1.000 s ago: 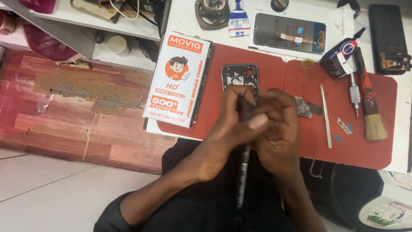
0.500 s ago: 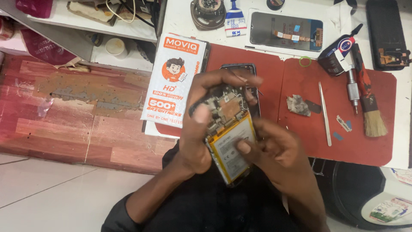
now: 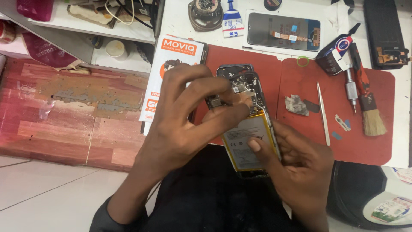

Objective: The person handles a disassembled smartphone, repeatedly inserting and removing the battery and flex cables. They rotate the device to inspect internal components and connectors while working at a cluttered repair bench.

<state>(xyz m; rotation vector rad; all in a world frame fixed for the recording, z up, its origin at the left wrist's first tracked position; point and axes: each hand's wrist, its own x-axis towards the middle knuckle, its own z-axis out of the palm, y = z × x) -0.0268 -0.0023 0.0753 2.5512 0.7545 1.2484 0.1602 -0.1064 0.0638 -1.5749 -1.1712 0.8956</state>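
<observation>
I hold an opened phone [image 3: 248, 144] with its back off, so the pale battery and the circuit board show. My right hand [image 3: 300, 169] grips its lower end from the right, thumb pressed on the battery. My left hand [image 3: 184, 124] reaches over from the left. Its fingertips pinch at the metal shield on the upper board [image 3: 240, 88] and hide part of it. The phone hovers over the near edge of a red work mat [image 3: 373, 146].
On the mat lie tweezers [image 3: 322, 112], a brush [image 3: 370, 109], a screwdriver [image 3: 351, 88], a glue tube [image 3: 339, 51] and a crumpled scrap [image 3: 296, 104]. A white and orange box [image 3: 169, 56] lies at the left. A loose screen [image 3: 283, 32] and a dark phone frame [image 3: 386, 34] lie behind.
The phone has turned from edge-on to open side up. My left fingers have moved onto its upper board, and my right thumb has settled on the battery.
</observation>
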